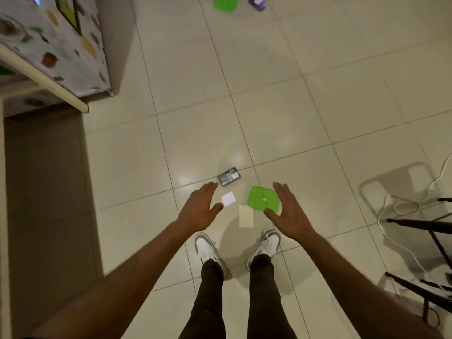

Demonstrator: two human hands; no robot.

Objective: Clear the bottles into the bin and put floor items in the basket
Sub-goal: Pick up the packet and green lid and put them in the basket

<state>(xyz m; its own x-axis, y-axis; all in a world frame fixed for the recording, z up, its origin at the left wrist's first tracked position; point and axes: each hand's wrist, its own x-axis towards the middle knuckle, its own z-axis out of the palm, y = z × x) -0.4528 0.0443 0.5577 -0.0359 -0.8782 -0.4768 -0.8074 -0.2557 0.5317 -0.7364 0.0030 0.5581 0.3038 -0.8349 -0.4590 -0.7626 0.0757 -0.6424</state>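
Observation:
Several small items lie on the tiled floor in front of my feet: a grey printed packet (pixel 229 176), a white square piece (pixel 229 198), a beige card (pixel 246 216) and a flat green plastic lid (pixel 263 198). My left hand (pixel 199 209) hovers open just left of the white square, holding nothing. My right hand (pixel 288 211) hovers open at the right edge of the green lid, fingers spread, with nothing in it. No bin, basket or bottle is in view.
A second green plastic piece (pixel 225 4) and a purple box (pixel 256 2) lie far off at the top. A table with a patterned cloth (pixel 56 50) stands at the left. A dark metal stand (pixel 430 241) and a white cable (pixel 401 206) are at the right.

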